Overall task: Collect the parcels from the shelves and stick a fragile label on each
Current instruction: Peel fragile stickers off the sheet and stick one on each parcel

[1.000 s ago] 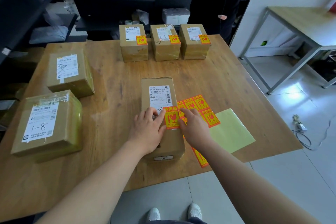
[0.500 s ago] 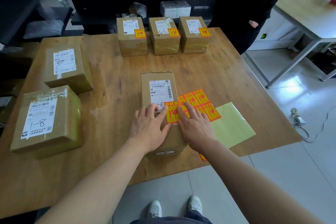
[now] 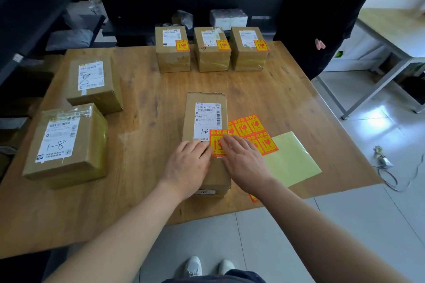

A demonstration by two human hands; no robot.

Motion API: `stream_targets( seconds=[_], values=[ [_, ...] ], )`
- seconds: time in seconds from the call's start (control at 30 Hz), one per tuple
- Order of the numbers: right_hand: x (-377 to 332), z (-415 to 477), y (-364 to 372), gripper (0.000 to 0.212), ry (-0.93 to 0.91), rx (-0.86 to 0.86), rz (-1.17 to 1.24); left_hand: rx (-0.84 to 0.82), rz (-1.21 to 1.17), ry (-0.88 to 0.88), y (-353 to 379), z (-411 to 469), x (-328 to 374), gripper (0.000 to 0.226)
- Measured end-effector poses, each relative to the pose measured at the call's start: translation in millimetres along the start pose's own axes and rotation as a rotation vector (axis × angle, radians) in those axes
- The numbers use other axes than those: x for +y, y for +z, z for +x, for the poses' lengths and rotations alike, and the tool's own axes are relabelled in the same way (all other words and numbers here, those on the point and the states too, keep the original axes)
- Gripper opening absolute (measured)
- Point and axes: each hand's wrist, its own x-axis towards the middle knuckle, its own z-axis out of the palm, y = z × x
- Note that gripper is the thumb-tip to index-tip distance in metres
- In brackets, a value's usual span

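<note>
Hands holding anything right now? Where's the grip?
Nothing gripped: left hand lies flat on the centre parcel, right hand presses the fragile label onto it with straight fingers.

I see a brown cardboard parcel (image 3: 203, 101) carrying a white shipping label (image 3: 207, 119) printed with black barcodes. The fragile label (image 3: 216, 139) is orange-red with a yellow panel, matching the sticker sheet (image 3: 251, 127). The backing paper (image 3: 294, 161) is pale yellow-green; the table (image 3: 147, 103) shows tan wood grain.

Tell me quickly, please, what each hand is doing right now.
Left hand: open, resting flat on the parcel.
Right hand: open, pressing the fragile label onto it.
</note>
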Motion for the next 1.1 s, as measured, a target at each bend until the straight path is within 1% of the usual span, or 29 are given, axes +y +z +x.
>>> stream_targets(
  seconds=[0.07,0.13,0.27,0.33,0.43,0.5,0.57,0.67,0.73,0.8,0.87,0.97,1.0,1.07,1.1],
  values=[
    [2,9,0,0.054,-0.043,-0.070,0.067,-0.081,-0.008,-0.097,0,2,2,0.051],
    [8,18,-1,0.059,-0.078,-0.114,0.063,-0.140,-0.025,-0.195,2,1,4,0.061],
    [21,27,2,0.064,-0.107,-0.111,0.030,-0.161,-0.042,-0.282,11,-4,7,0.073],
    [18,20,7,0.062,-0.191,-0.103,0.028,-0.164,-0.053,-0.318,15,-5,8,0.073],
    [18,9,14,0.068,-0.315,-0.136,0.048,-0.152,-0.070,-0.341,19,-4,9,0.068],
    [25,20,14,0.068,-0.304,-0.118,0.078,-0.146,-0.075,-0.324,21,-5,8,0.071],
    [28,36,12,0.065,-0.233,-0.098,0.107,-0.179,-0.100,-0.340,20,-5,8,0.074],
    [21,38,15,0.064,-0.150,-0.110,0.170,-0.170,-0.138,-0.374,22,-6,10,0.075],
    [18,19,18,0.063,-0.207,-0.107,0.184,-0.182,-0.155,-0.408,24,-7,11,0.073],
    [22,3,18,0.061,-0.251,-0.104,0.181,-0.202,-0.214,-0.473,20,-5,14,0.066],
    [26,-4,18,0.059,-0.174,-0.091,0.237,-0.229,-0.277,-0.583,11,-4,22,0.068],
    [20,-6,18,0.060,0.087,-0.088,0.466,-0.214,-0.394,-0.814,0,-9,33,0.072],
    [18,-7,17,0.054,0.157,-0.094,0.543,-0.201,-0.440,-0.870,0,-11,33,0.070],
    [12,-8,17,0.037,0.237,-0.102,0.670,-0.149,-0.532,-0.912,1,-15,30,0.054],
    [10,-8,15,0.034,0.247,-0.087,0.709,-0.116,-0.564,-0.919,0,-15,28,0.045]
  ],
)
